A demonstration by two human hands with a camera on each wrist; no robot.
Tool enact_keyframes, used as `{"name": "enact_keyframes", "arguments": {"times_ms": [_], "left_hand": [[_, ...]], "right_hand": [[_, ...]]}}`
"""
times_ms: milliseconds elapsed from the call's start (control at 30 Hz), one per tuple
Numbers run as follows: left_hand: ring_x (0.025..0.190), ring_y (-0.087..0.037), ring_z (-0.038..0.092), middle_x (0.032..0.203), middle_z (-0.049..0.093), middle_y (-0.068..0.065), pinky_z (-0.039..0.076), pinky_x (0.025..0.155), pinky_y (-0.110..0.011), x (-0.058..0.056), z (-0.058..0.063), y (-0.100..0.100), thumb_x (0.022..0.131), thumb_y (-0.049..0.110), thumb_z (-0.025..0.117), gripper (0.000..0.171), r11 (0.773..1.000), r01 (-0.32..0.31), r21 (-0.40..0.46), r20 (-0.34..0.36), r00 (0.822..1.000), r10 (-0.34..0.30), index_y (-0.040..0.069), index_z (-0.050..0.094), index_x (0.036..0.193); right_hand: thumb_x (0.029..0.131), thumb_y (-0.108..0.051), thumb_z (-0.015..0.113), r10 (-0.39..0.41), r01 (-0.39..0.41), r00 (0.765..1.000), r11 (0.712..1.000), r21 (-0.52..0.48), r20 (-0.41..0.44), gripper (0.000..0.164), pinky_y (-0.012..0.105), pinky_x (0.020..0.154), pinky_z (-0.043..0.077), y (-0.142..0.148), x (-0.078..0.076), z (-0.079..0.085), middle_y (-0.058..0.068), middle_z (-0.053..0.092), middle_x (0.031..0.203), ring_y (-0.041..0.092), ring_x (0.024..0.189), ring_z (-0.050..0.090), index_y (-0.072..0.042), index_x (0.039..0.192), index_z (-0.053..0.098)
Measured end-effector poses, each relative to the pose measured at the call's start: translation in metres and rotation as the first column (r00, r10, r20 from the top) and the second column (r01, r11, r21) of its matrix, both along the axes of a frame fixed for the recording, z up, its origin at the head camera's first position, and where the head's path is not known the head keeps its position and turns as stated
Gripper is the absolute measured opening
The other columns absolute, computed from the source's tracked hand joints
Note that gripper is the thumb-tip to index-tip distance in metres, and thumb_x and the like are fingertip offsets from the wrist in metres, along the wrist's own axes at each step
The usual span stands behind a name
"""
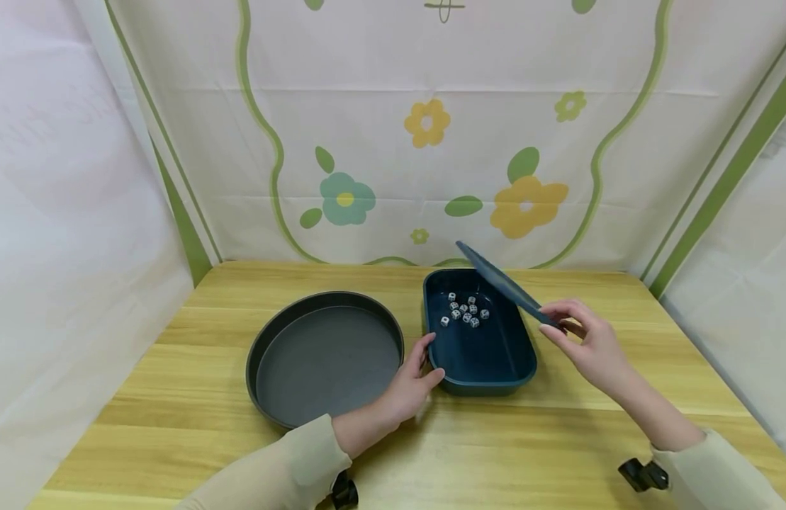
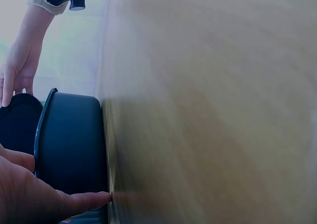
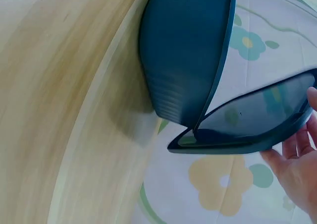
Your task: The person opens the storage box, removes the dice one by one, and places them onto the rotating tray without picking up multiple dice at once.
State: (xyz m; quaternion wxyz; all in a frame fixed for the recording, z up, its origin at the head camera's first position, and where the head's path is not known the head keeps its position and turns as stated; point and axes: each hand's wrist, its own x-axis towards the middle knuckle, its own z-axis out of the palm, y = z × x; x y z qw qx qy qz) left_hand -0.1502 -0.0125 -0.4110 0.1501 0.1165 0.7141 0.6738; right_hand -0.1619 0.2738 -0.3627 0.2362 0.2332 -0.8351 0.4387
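A dark blue rectangular box [image 1: 482, 354] stands on the table, with several small white dice [image 1: 463, 309] lying inside toward its far end. My left hand [image 1: 408, 389] rests against the box's near left corner, its fingers along the outer wall, as the left wrist view also shows. With the thumb and fingers of my right hand [image 1: 587, 343] I pinch the edge of a dark-rimmed lid [image 1: 504, 283]. Tilted steeply, the lid hangs over the box's right side. In the right wrist view the lid [image 3: 257, 117] has a see-through middle, and its lower end appears close to the box rim.
Left of the box sits a round dark grey pan [image 1: 329, 361], near my left forearm. A wooden table [image 1: 195, 375] carries everything. White cloth walls [image 1: 380, 142] with printed flowers rise behind and at both sides. Black devices [image 1: 643, 474] are strapped at the wrists.
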Motion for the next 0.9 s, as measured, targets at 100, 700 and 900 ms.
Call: {"name": "enact_keyframes", "arguments": {"times_ms": [100, 700, 900], "left_hand": [[0.143, -0.037, 0.016, 0.157, 0.017, -0.022, 0.024, 0.110, -0.050, -0.001, 0.000, 0.000, 0.101, 0.000, 0.046, 0.058, 1.000, -0.001, -0.002, -0.005, 1.000, 0.001, 0.005, 0.022, 0.153], [0.143, -0.037, 0.016, 0.157, 0.017, -0.022, 0.026, 0.109, -0.050, -0.003, -0.002, -0.003, 0.101, 0.000, 0.047, 0.057, 1.000, -0.010, -0.012, -0.003, 1.000, 0.010, 0.006, 0.023, 0.153], [0.143, -0.037, 0.016, 0.158, 0.017, -0.021, 0.025, 0.109, -0.050, -0.002, -0.001, -0.003, 0.101, 0.000, 0.047, 0.057, 1.000, -0.010, -0.014, 0.000, 1.000, 0.010, 0.007, 0.024, 0.152]], "right_hand": [[0.083, 0.021, 0.063, 0.010, -0.009, 1.000, 0.999, -0.040, 0.024, 0.028, 0.011, 0.078, 0.046, 0.004, 0.002, -0.001, -0.004, 0.058, 0.103, 0.004, 0.092, 0.055, 0.008, 0.108, 0.062], [0.088, 0.016, 0.060, -0.085, 0.085, 0.996, 0.996, 0.026, 0.016, 0.035, 0.009, 0.068, 0.047, 0.039, 0.013, -0.002, -0.014, 0.055, 0.107, -0.004, 0.094, 0.053, 0.009, 0.122, 0.052], [0.088, 0.012, 0.062, -0.226, 0.226, 0.974, 0.974, 0.029, -0.028, 0.040, 0.007, 0.063, 0.045, 0.057, 0.017, 0.001, -0.021, 0.052, 0.105, -0.013, 0.086, 0.054, 0.009, 0.126, 0.048]]}}
